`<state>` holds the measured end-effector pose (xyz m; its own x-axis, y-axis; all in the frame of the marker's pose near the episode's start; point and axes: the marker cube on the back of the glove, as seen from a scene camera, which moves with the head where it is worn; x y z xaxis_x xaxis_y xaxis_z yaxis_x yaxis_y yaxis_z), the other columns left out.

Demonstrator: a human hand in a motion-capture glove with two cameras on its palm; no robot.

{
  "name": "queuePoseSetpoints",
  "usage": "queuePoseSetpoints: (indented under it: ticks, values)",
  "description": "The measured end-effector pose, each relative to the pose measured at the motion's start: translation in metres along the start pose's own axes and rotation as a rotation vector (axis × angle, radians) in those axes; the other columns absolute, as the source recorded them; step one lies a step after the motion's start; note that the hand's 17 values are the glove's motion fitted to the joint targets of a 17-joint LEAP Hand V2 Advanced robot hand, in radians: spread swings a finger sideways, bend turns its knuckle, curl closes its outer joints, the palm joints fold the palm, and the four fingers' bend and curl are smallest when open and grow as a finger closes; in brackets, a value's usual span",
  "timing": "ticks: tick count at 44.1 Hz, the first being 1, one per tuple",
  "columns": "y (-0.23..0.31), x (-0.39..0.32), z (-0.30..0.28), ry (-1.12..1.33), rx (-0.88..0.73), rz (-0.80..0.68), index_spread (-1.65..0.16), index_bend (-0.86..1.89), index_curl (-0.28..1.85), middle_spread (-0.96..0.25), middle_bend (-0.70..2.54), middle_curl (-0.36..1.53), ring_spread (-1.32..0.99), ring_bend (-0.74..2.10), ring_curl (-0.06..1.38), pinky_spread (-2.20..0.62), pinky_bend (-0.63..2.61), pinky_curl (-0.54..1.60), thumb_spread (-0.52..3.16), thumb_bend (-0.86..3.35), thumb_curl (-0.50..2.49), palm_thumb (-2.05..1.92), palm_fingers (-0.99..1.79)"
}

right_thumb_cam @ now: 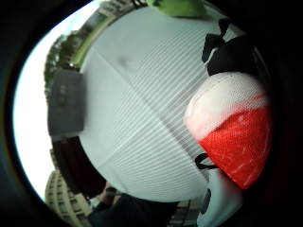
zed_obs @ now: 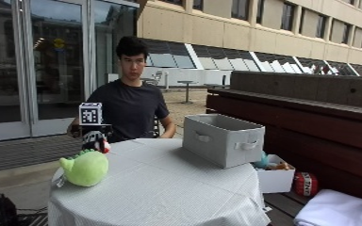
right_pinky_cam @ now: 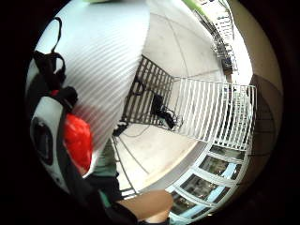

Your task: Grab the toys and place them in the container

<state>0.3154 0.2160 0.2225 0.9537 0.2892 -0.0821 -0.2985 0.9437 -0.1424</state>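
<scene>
round table [zed_obs: 168, 188] under a white striped cloth. green plush toy [zed_obs: 85, 168] near the table's edge, well apart from the grey fabric container [zed_obs: 222, 139] on the far side. gloved right hand [zed_obs: 95, 140] just behind the toy, above the cloth; fingers hidden, grip cannot be told. small white box [zed_obs: 275, 180] beside the table.

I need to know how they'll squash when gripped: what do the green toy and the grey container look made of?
The green toy looks like plush fabric: rounded, matte, fuzzy-edged. The grey container looks like a fabric-covered bin: matte woven sides, straight walls, cut-out handles; likely stiffened inside, though that can't be seen.
</scene>
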Motion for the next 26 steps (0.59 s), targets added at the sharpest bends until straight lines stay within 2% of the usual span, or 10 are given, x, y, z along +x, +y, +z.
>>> queuePoseSetpoints:
  ticks: [4,6,10,15,17,22,26]
  values:
    - [-0.004,-0.006,-0.016,-0.003,-0.013,-0.049,-0.29,0.33,0.39,-0.35,0.87,0.57,-0.42,1.08,0.37,-0.51,0.78,0.26,1.55,0.78,0.69,1.1,1.33]
    - [-0.01,-0.012,-0.029,-0.013,0.009,-0.084,-0.29,0.3,0.4,-0.35,0.89,0.58,-0.41,1.11,0.38,-0.51,0.76,0.27,1.4,0.65,0.71,1.02,1.28]
    - [-0.038,-0.03,-0.062,-0.067,0.196,-0.191,-0.29,0.31,0.42,-0.36,0.81,0.57,-0.42,1.14,0.39,-0.5,0.79,0.29,1.16,0.42,0.72,0.79,1.17]
    - [-0.026,-0.057,-0.12,-0.109,0.047,-0.105,-0.31,0.25,0.44,-0.38,0.73,0.56,-0.43,1.09,0.39,-0.5,0.87,0.32,0.99,0.31,0.75,0.7,1.06]
    - [-0.024,-0.067,-0.141,-0.117,0.026,-0.113,-0.32,0.22,0.44,-0.39,0.7,0.55,-0.43,1.09,0.39,-0.49,0.88,0.33,0.95,0.29,0.76,0.69,1.04]
    - [-0.037,-0.112,-0.194,-0.114,0.201,-0.188,-0.34,0.16,0.44,-0.41,0.66,0.55,-0.45,1.08,0.4,-0.49,0.9,0.35,0.86,0.25,0.8,0.68,1.02]
    - [-0.04,-0.152,-0.23,-0.099,0.196,-0.2,-0.35,0.15,0.43,-0.42,0.64,0.56,-0.45,1.07,0.4,-0.49,0.89,0.35,0.8,0.23,0.82,0.69,1.03]
